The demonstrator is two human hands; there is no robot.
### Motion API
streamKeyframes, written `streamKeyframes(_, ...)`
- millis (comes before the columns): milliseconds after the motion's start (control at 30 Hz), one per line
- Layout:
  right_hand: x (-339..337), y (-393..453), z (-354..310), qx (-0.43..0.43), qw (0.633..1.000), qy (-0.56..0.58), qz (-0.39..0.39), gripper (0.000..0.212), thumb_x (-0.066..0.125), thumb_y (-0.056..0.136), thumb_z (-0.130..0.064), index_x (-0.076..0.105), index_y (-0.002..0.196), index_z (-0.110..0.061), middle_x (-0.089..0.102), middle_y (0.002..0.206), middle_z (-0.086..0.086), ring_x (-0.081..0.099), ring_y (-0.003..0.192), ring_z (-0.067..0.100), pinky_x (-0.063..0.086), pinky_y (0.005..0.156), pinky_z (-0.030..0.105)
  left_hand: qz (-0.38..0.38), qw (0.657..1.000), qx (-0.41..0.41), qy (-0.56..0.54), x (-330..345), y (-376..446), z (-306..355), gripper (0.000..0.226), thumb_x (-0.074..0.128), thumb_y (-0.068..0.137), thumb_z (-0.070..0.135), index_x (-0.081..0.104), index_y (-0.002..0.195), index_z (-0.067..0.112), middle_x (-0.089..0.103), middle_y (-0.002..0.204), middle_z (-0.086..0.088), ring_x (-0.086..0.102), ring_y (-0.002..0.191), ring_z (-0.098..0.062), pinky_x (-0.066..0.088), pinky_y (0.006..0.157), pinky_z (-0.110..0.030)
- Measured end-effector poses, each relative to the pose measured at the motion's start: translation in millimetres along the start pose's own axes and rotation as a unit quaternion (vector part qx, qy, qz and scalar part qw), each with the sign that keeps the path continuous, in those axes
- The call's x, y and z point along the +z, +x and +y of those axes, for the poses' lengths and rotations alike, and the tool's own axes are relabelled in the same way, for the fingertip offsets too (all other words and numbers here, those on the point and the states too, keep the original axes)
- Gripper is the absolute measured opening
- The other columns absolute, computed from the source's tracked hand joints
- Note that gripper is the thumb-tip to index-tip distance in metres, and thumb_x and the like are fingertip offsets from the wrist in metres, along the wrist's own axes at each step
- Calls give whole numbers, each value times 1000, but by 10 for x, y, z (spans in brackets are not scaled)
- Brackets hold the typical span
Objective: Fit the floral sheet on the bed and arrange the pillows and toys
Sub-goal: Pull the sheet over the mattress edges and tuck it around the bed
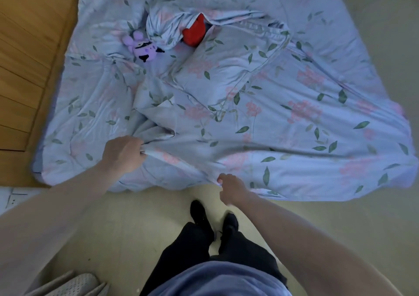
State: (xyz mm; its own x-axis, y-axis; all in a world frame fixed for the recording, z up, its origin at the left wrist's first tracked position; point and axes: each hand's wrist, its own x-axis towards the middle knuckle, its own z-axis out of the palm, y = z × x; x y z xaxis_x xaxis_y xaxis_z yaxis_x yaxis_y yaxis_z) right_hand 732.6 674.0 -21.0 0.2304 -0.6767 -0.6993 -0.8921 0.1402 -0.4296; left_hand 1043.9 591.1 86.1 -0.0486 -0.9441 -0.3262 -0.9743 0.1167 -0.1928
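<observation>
You stand at the foot of the bed [38,159], left hand [123,152] and right hand [231,188] each with fingers clamped on the near edge of the floral sheet [294,137], which lies rumpled across the mattress. Fitting looks under way; the next move likely calls for pulling the edge taut, while a pillow [226,69], a purple toy [144,48] and a red toy [195,34] wait further up.

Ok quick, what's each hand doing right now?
Left hand: fingers curled, gripping a fold of the blue floral cotton sheet.
Right hand: pinching the sheet's near edge.
</observation>
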Motion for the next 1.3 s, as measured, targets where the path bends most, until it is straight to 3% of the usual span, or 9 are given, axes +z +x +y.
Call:
streamKeyframes(267, -254, -22, -809, -117, 984, 33, 132, 82, 73, 86, -33, 27, 154, -25, 38, 150, 4, 39, 135, 31, 39, 110, 43, 73, 995, 0, -70, -39, -227, 258, 32, 67, 81, 20, 46, 57, 18, 48, 57, 2, 49, 53, -22, 25, 48, -26)
streamKeyframes(400, -329, 54, -1230, -115, 984, 35, 134, 53, 67, 91, -37, 48, 140, -25, 57, 134, 4, 51, 124, 30, 41, 101, 40, 107, 991, 40, -73, -21, -245, 228, 32, 67, 76, 19, 44, 54, 19, 51, 56, -1, 49, 49, -24, 21, 47, -23)
streamKeyframes(500, -277, 110, -1301, -95, 980, 67, 160, 13, 53, 101, -32, 59, 102, -21, 67, 106, 5, 64, 101, 31, 42, 77, 33, 106, 990, 72, -58, -7, -231, 135, 32, 68, 74, 27, 45, 54, 18, 49, 54, 0, 49, 48, -24, 27, 46, -24)
streamKeyframes(567, -223, 124, -1305, -98, 976, 91, 169, 16, 48, 103, -29, 50, 89, -21, 63, 97, 5, 62, 90, 32, 40, 70, 34, 109, 988, 96, -54, 34, -209, 20, 33, 73, 79, 32, 48, 60, 20, 51, 58, 1, 52, 53, -24, 35, 46, -27)
streamKeyframes(633, -120, 135, -1332, -91, 973, 124, 170, 18, 49, 102, -27, 47, 85, -21, 59, 87, 5, 57, 79, 32, 43, 64, 36, 91, 989, 104, -60, 84, -189, -160, 23, 66, 88, 41, 60, 80, 20, 62, 74, 1, 59, 75, -24, 39, 55, -31)
streamKeyframes(767, 95, 139, -1353, -34, 974, 160, 156, 18, 56, 98, -33, 60, 84, -23, 60, 76, 0, 52, 64, 23, 39, 51, 30, 27, 988, 150, 34, 181, -72, -388, 20, 54, 92, 27, 63, 109, 23, 68, 101, 6, 54, 109, -20, 42, 76, -31)
streamKeyframes(867, 258, 115, -1461, -13, 977, 144, 156, 10, 59, 97, -26, 67, 91, -24, 64, 87, 1, 56, 71, 22, 44, 56, 32, -17, 980, 168, 102, 227, 34, -554, 18, 53, 89, 22, 62, 104, 27, 65, 101, 9, 48, 116, -19, 38, 89, -32)
streamKeyframes(1033, 543, 73, -1631, 23, 983, 85, 159, 21, 57, 96, -8, 72, 106, -19, 61, 104, 4, 58, 84, 26, 45, 70, 33, -92, 957, 166, 218, 176, 236, -977, 32, 57, 92, 15, 59, 121, 25, 62, 122, 1, 55, 117, -22, 47, 79, -33)
streamKeyframes(1300, 607, 83, -2079, 86, 980, 58, 170, 36, 50, 86, 8, 70, 94, -21, 54, 97, -1, 56, 85, 27, 43, 68, 31, -57, 952, 129, 270, 95, 416, -1618, 45, 64, 90, 19, 57, 134, 22, 55, 136, 0, 63, 119, -20, 51, 88, -30)
